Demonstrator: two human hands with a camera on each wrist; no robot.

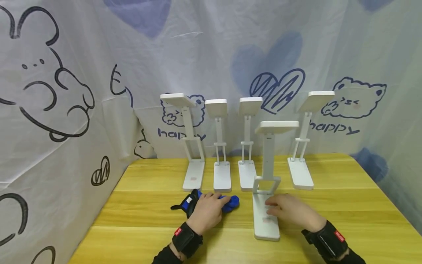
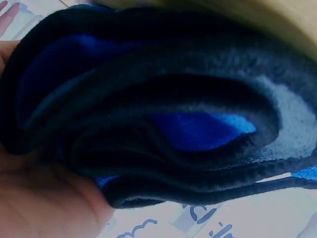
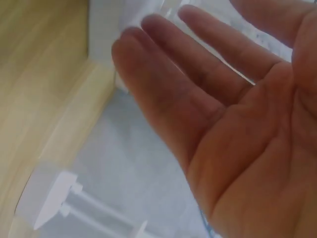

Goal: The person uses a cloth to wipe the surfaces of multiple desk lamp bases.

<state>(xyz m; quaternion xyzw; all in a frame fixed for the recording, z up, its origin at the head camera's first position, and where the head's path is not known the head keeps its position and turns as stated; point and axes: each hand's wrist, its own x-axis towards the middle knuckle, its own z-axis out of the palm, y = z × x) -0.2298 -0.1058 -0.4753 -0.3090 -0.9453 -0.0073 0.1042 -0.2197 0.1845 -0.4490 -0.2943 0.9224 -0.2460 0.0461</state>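
My left hand (image 1: 207, 214) grips a bunched blue cloth (image 1: 232, 204) with black edging on the wooden table. The left wrist view shows the cloth's folded layers (image 2: 208, 89) lying against the palm and thumb. In front of me a white folding phone stand (image 1: 268, 157) stands upright, its flat base toward me. Beside that base, on its right, is my right hand (image 1: 293, 211), fingertips at the base's edge. In the right wrist view the fingers (image 3: 193, 64) reach out nearly straight, with nothing in the palm.
Behind stand several more white phone stands: one at the left (image 1: 193, 176), two in the middle (image 1: 222, 176) (image 1: 247, 175) and one at the right (image 1: 300, 174). A printed curtain (image 1: 217, 47) hangs behind and beside the yellow wood-grain table (image 1: 346, 205).
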